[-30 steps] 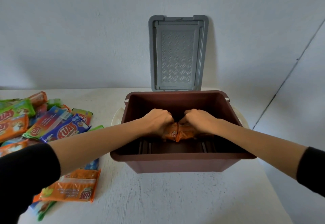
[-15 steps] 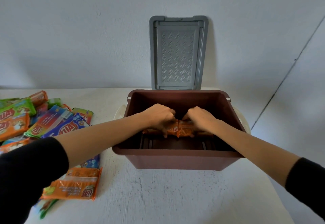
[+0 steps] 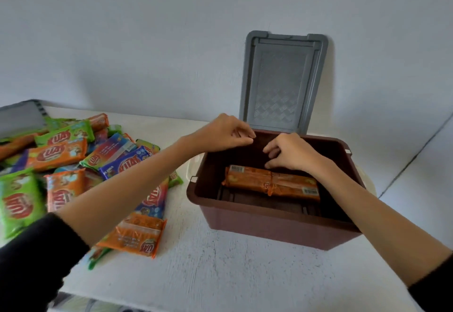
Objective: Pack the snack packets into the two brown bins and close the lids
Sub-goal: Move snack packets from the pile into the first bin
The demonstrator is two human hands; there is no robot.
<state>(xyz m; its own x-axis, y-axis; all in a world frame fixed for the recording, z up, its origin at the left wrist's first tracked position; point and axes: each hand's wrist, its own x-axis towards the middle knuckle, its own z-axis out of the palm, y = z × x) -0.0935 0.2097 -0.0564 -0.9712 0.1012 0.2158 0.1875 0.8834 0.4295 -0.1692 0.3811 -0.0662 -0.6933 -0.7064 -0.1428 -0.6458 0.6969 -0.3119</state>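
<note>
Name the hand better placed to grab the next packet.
Left. The left hand hovers empty over the brown plastic bin's left rim, nearest the colourful snack-packet pile; the right hand is inside.

Plain pale grey-white wall (image 3: 122,29) behind, unmarked. White desk (image 3: 232,270), rough brushed-paint texture, butts against wall. Right side: thin dark seam (image 3: 416,154) running diagonally across pale surface. Light soft, diffuse; shadows faint.

Blue snack packet (image 3: 125,163): red oval logo, roughly "KUAT"; other print illegible.
</note>
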